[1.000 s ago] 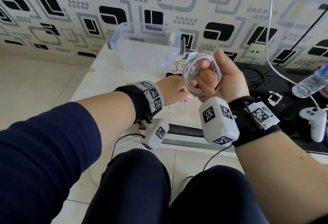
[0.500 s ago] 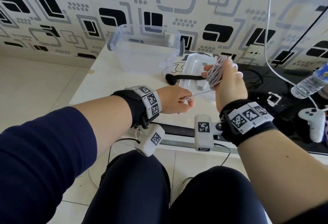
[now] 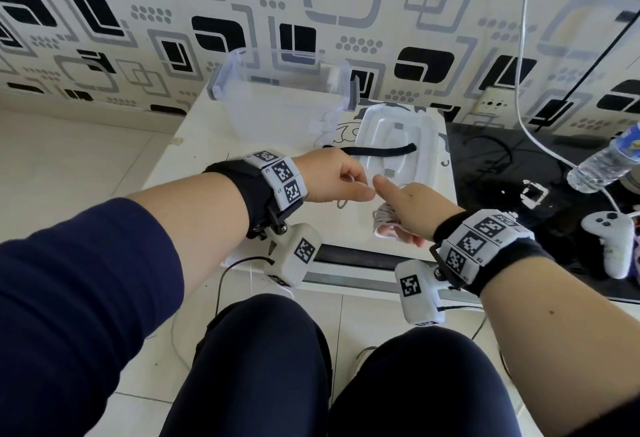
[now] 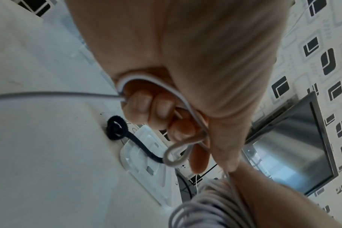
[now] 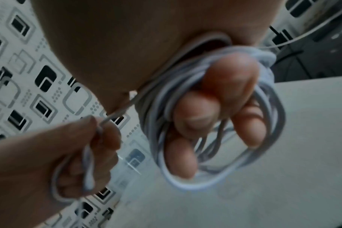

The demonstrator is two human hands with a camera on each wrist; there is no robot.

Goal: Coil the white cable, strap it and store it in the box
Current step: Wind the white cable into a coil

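White cable [image 5: 215, 123] coiled round right hand [image 3: 415, 208]

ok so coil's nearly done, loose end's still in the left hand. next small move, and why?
Probably wind the last loose stretch onto the coil. The right hand holds the white cable looped round its fingers, while the left hand still pinches the free tail, so the coil isn't finished. The black strap lies untouched across the box lid, so strapping likely comes after.

From the head view, most of the white cable coil [image 3: 384, 220] is hidden under the right hand [image 3: 414, 206]; the water bottle [image 3: 604, 163] is cut off by the frame edge
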